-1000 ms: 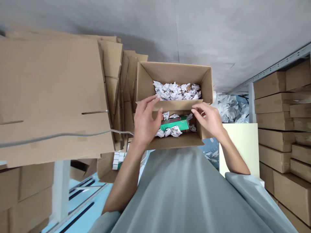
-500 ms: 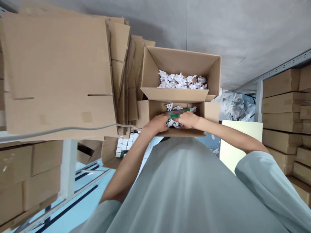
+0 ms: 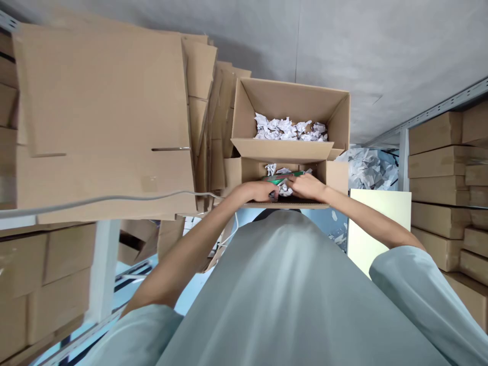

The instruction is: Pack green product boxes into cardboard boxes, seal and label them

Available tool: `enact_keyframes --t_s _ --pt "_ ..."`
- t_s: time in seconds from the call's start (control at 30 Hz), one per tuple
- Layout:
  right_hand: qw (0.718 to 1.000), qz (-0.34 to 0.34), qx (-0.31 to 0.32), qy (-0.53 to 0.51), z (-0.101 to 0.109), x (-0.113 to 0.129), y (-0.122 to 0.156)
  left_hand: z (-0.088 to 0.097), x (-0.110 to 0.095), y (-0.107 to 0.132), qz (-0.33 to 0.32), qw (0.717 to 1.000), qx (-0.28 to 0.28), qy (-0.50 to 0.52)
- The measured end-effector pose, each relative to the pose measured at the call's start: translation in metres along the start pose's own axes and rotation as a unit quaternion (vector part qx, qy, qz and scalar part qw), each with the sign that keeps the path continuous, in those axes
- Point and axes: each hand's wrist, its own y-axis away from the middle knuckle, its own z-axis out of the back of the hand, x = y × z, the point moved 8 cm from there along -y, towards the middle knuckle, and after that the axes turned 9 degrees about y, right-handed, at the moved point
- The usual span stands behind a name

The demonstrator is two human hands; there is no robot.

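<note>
In front of me stands an open cardboard box (image 3: 233,173) with crumpled white paper (image 3: 284,189) inside. Across the paper lies a long, narrow green box (image 3: 280,178), partly covered by my fingers. My left hand (image 3: 262,191) reaches over the near wall at the left, its fingers curled down on a bit of crumpled paper beside the green box. At the right end of the green box, my right hand (image 3: 308,186) is closed with bent fingers on its near edge; the fingertips are partly hidden.
A larger open carton (image 3: 292,147) with crumpled paper stands just behind. Flattened cartons (image 3: 107,101) are stacked at left, crossed by a grey cable (image 3: 114,199). Stacked boxes (image 3: 438,193) fill the right shelf. A paper heap (image 3: 368,168) and pale yellow board (image 3: 377,213) lie nearby.
My left hand has come off the green box and moved toward the near wall, onto the paper. My right hand stays at the green box. The view has shifted slightly.
</note>
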Motion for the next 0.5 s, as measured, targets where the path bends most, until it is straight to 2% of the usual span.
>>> enact_keyframes --t_s 0.1,0.17,0.23,0.3,0.4,0.5 --pt "0.995 -0.093 -0.04 -0.022 0.005 -0.024 0.027 -0.008 -0.008 0.003 -0.022 0.998 0.053 -0.011" --pt "0.985 -0.145 -0.078 -0.056 0.002 -0.036 0.046 -0.011 -0.006 0.004 0.008 0.997 0.049 -0.052" --pt "0.968 -0.171 -0.149 -0.107 0.0 -0.041 0.063 -0.012 -0.002 0.003 0.035 0.995 0.03 -0.093" --pt "0.94 -0.178 -0.247 -0.155 -0.001 -0.041 0.082 -0.013 -0.002 0.003 0.026 0.995 0.007 -0.101" --pt "0.881 -0.221 -0.372 -0.189 -0.008 -0.045 0.112 -0.006 -0.01 0.009 -0.027 0.996 -0.061 -0.056" --pt "0.827 -0.331 -0.409 -0.2 -0.03 -0.053 0.137 0.018 -0.024 0.034 -0.074 0.976 -0.206 0.02"
